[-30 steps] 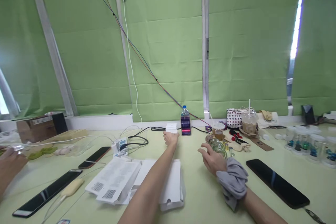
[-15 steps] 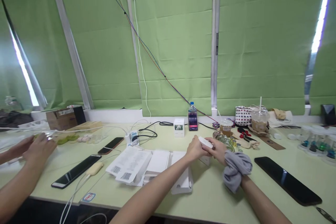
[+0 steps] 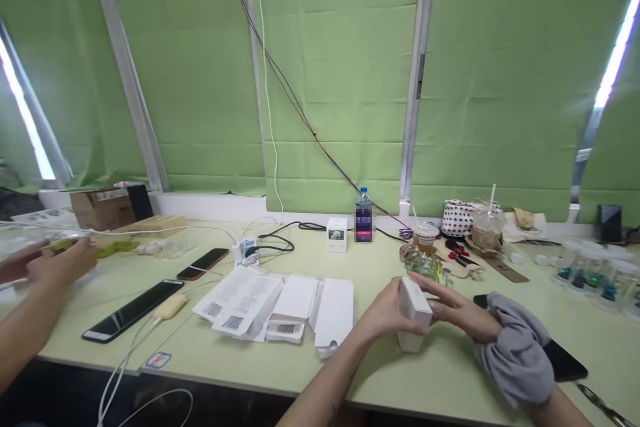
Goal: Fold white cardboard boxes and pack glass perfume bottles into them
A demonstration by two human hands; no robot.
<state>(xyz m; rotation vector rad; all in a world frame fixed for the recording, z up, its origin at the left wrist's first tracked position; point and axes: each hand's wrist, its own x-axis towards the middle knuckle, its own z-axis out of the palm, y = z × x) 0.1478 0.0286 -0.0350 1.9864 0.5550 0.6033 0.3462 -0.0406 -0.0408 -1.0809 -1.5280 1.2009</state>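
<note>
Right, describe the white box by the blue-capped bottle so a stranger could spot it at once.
From the green blinds, drop to the far side of the pale table, where the blue-capped bottle stands. The white box stands just left of it. Unlike the white packaging lying nearer and the held box, it stands unheld and upright, a dark picture on its front.

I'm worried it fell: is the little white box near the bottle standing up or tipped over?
Standing up: the little white box has upright sides and its base on the table.
</note>
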